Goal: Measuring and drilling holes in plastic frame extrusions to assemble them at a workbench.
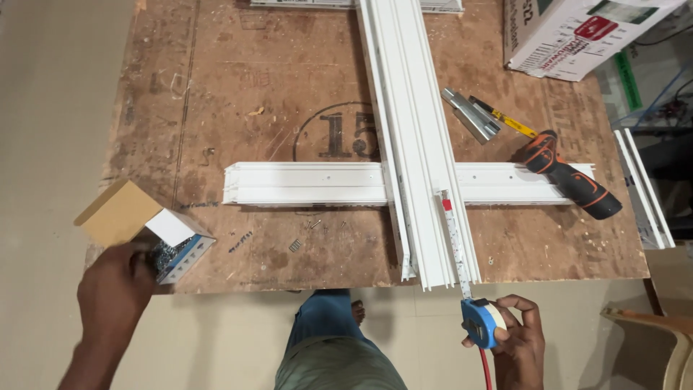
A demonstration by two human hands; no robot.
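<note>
L hand (pixel 115 278) fingers in screw box (pixel 173 249), R hand (pixel 516 339) gripping tape measure (pixel 482 323)

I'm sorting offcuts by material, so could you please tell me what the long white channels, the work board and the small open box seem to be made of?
The long white channels look like smooth plastic or painted metal; the even, faintly glossy ribs leave it open. The work board appears to be bare plywood, brown, scuffed and stained. The small open box by the left hand looks like thin cardboard, with a tan flap and white sides.
</note>
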